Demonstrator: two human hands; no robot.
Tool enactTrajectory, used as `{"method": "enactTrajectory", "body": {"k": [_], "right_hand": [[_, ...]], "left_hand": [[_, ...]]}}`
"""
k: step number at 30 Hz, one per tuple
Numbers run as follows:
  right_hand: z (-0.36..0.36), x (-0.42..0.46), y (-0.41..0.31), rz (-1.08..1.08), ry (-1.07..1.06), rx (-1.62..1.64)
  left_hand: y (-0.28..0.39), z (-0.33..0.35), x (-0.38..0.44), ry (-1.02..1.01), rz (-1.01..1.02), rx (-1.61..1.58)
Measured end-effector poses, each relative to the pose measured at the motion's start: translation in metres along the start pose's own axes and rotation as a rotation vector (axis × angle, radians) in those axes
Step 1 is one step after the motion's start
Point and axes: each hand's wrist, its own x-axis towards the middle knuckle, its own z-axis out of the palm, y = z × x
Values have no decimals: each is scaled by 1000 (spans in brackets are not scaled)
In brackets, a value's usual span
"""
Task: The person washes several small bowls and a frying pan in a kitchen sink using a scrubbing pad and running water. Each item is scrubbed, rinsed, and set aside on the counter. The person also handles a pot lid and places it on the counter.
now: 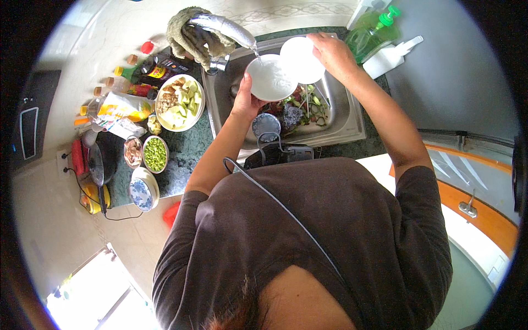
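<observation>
My left hand [246, 101] grips the rim of a white bowl [270, 78], thumb on top, under the running faucet [227, 29]. Water falls from the spout into the bowl, and the surface inside is churned. My right hand [334, 55] holds a round white dish [302, 60] by its edge, tilted beside the bowl and partly over its right side; I cannot tell whether the two touch. Both are above a stainless steel sink [342, 119]. Below them in the basin lie vegetable scraps [317, 109], a grey scrubber [293, 114] and what looks like a drain strainer [266, 126].
Left on the dark counter stand a plate of cut vegetables [181, 103], a bowl of green beans or peas [155, 154], a bowl of meat [133, 152], a blue-patterned bowl [141, 194] and several bottles [119, 84]. A towel [177, 35] hangs over the faucet. Right stand a green pump bottle [371, 37] and a white spray bottle [385, 60].
</observation>
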Motion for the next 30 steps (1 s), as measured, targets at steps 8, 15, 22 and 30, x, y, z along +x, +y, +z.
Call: {"method": "enactTrajectory", "body": {"k": [8, 15, 22, 30], "right_hand": [[31, -55, 38, 411, 29, 283], [32, -147, 79, 659, 147, 496], [3, -258, 132, 1077, 191, 309], [-18, -215, 89, 599, 236, -397]], "left_hand": [[-4, -4, 3, 67, -62, -126], [7, -15, 6, 100, -15, -181], [4, -29, 14, 92, 15, -184], [1, -23, 12, 92, 20, -152]]}}
